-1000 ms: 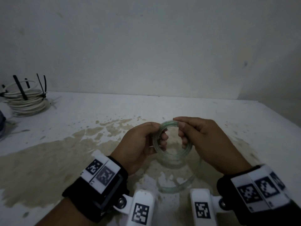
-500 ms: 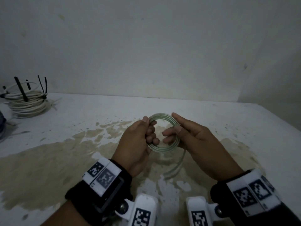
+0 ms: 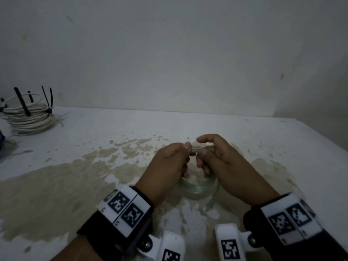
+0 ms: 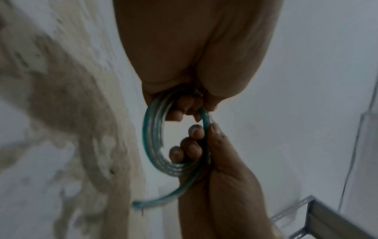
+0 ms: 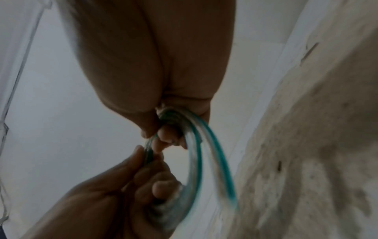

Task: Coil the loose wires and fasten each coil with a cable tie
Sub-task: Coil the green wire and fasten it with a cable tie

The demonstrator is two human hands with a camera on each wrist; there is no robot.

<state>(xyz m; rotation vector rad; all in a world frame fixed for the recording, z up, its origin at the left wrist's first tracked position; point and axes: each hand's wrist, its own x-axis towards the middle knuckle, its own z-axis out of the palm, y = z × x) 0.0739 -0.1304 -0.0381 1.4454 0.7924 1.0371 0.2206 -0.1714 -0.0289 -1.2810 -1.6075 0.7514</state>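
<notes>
A clear, green-tinted wire coil (image 3: 197,186) of several turns hangs upright between my two hands, just above the stained table. My left hand (image 3: 185,157) grips the coil's left side, thumb on top and fingers curled through the ring. On the other side my right hand (image 3: 202,157) holds the turns with curled fingers, thumb pressed near the top. A short loose end (image 3: 212,200) trails down below the right hand. The left wrist view shows the coil (image 4: 153,137) and its free end (image 4: 141,203). In the right wrist view the wire coil (image 5: 196,153) runs between both fists.
A bundle of white cable (image 3: 28,117) bound with black cable ties sits at the far left of the table (image 3: 75,185). A plain wall stands close behind. A dark object (image 3: 1,140) shows at the left edge. A metal shelf frame (image 4: 327,218) appears in the left wrist view.
The large loose loop that hung below the hands has been drawn into the coil, leaving only a short tail. Both hands have come closer together.
</notes>
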